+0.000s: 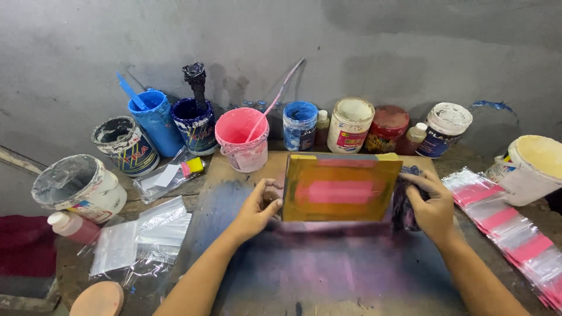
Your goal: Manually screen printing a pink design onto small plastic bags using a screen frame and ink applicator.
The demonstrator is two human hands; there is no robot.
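Observation:
A small printing screen [341,188] with an orange mesh and a pink ink patch in its middle stands tilted up on its lower edge on the stained work board [328,275]. My left hand [258,208] grips its left edge. My right hand [430,205] is at its right edge and presses a dark, ink-stained rag [404,206] against the frame.
Paint tubs line the wall: blue buckets [157,120], a pink bucket [243,138] with a stir stick, white and red jars [350,124]. A grey-crusted tub [78,187] and clear plastic bags [143,234] lie left. A row of pink-printed bags [506,225] and a cream tub [530,167] sit right.

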